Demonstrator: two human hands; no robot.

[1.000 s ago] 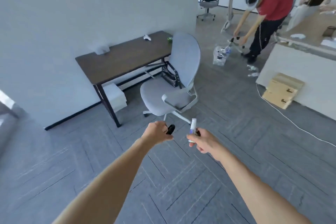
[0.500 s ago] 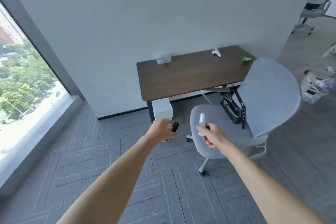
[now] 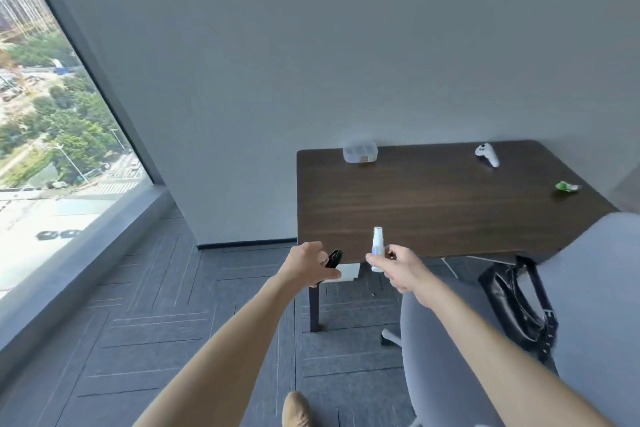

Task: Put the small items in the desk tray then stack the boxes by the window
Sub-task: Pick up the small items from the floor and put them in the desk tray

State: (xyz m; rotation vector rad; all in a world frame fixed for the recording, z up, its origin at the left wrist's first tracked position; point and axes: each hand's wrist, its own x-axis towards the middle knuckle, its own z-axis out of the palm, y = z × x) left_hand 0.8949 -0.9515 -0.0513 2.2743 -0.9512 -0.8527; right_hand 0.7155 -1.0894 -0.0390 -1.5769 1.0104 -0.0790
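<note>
Here the left hand (image 3: 309, 265) is closed round a black item (image 3: 333, 259); the right hand (image 3: 398, 267) pinches a small white bottle (image 3: 376, 248) upright. Both now reach the near edge of the dark desk (image 3: 433, 204), closer than before. Clear tray (image 3: 360, 153) sits at its back edge; window (image 3: 52, 121) left.

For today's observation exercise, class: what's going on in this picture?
A person stands at a dark wooden desk beside a big window, arms stretched out. The left hand grips a small black object; the right hand holds a little white spray bottle upright. Both are held near the desk's front edge, not yet set down. A clear plastic tray sits at the back of the desk, and a grey chair stands close by.
</note>
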